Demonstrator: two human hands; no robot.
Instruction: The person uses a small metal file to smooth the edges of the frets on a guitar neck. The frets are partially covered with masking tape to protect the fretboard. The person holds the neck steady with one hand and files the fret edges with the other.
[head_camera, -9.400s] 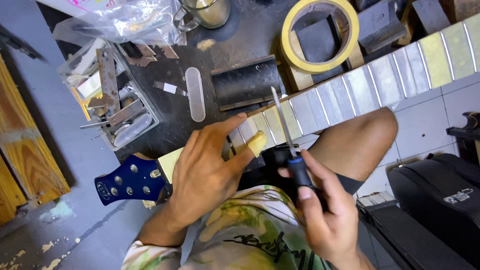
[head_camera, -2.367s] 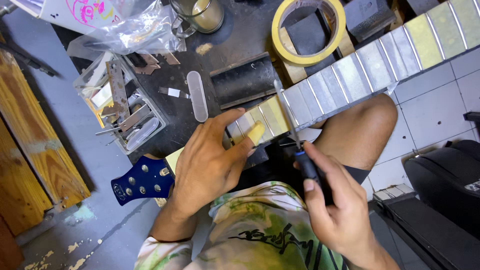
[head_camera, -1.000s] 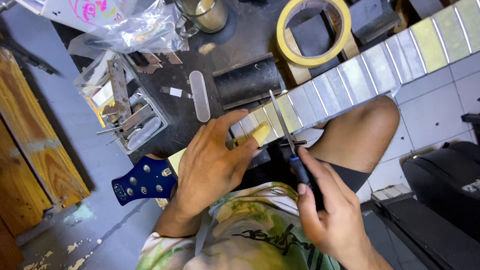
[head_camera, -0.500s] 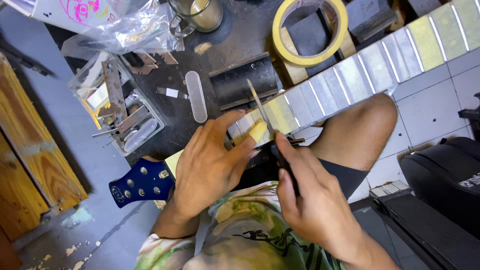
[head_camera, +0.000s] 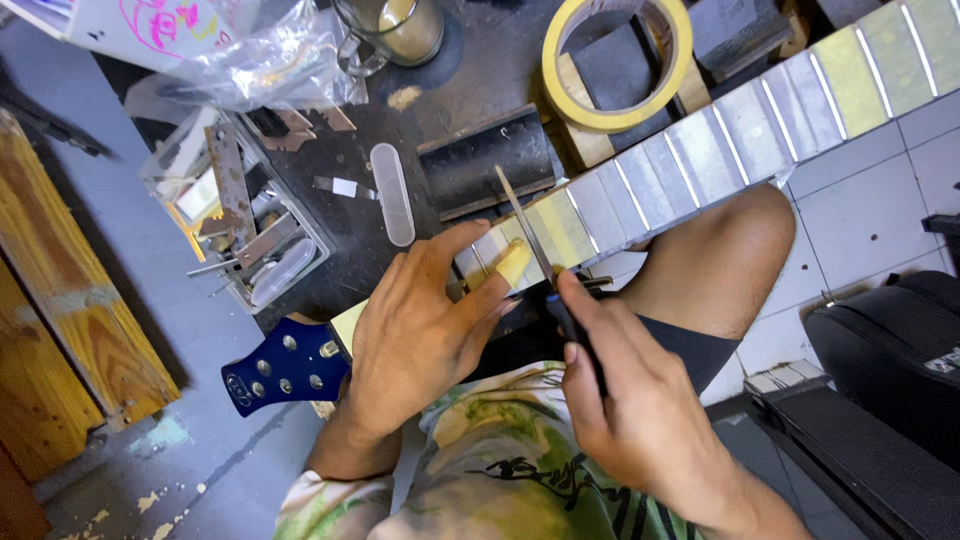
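A guitar neck (head_camera: 700, 150) with taped fretboard sections lies across my lap, its blue headstock (head_camera: 285, 370) at the lower left. My left hand (head_camera: 420, 340) presses down on the neck near the headstock end, fingers spread over the frets, a yellowish taped fingertip beside the blade. My right hand (head_camera: 630, 410) grips the dark handle of a thin metal file (head_camera: 525, 225), whose blade lies across the fretboard just right of my left fingers.
A roll of yellow masking tape (head_camera: 615, 60) sits on a dark block behind the neck. A clear plastic box of metal tools (head_camera: 235, 225) stands at left, a black block (head_camera: 485, 170) and a small clear oblong (head_camera: 392, 195) nearby. A black case (head_camera: 890, 360) lies at right.
My right hand with the file has shifted back and forth along the neck; now the blade sits slightly right of where it was half a second ago. My left hand stays planted.
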